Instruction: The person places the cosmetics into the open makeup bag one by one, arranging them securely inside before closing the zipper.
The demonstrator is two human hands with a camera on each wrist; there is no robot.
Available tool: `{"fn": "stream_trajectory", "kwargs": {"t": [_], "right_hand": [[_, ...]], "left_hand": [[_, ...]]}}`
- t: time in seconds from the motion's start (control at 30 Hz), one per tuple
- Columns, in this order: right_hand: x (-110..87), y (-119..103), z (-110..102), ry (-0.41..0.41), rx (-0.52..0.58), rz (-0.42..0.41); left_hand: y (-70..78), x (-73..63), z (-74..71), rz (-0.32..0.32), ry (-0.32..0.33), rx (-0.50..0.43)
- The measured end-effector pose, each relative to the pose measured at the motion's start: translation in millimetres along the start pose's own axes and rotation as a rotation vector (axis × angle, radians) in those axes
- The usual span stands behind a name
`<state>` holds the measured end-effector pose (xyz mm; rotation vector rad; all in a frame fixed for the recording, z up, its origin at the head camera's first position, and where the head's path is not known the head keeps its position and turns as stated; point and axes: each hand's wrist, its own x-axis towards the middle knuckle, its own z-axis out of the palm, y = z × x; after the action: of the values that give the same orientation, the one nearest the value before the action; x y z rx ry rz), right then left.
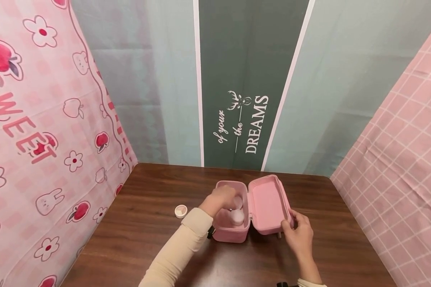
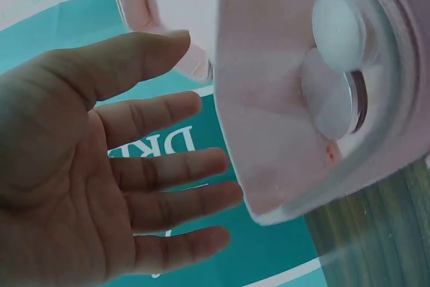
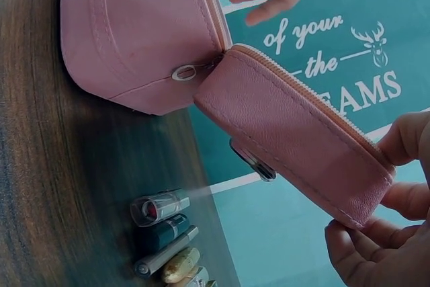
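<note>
A pink zippered cosmetic case (image 1: 231, 236) stands on the table with its lid (image 1: 269, 204) swung out to the right. My left hand (image 1: 220, 197) is over the case's opening; in the left wrist view its fingers are spread and nearly straight, with nothing in the palm (image 2: 74, 186). Two round white containers (image 2: 338, 30) lie inside against one wall, the lower one with a dark band on its edge. My right hand (image 1: 299, 233) grips the lid's outer corner between thumb and fingers. The right wrist view shows the lid's zipper edge (image 3: 309, 95) and a metal loop (image 3: 183, 72).
Left of the case lies a small round makeup palette (image 1: 180, 211) with pale sections. The right wrist view shows several lipstick-like tubes (image 3: 161, 233) in a row on the wooden table (image 1: 147, 247), beyond the lid. Printed cloths (image 1: 244, 59) hang around the table.
</note>
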<state>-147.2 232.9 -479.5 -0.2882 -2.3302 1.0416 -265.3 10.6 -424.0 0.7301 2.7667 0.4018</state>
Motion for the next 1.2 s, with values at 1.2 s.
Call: {"fn": "stream_trajectory", "kwargs": {"t": [1.2], "right_hand": [[-1.2, -1, -1, -0.017, 0.022, 0.016]], "left_hand": [[-45.8, -54.4, 13.0, -0.051, 0.242, 0.030]]}}
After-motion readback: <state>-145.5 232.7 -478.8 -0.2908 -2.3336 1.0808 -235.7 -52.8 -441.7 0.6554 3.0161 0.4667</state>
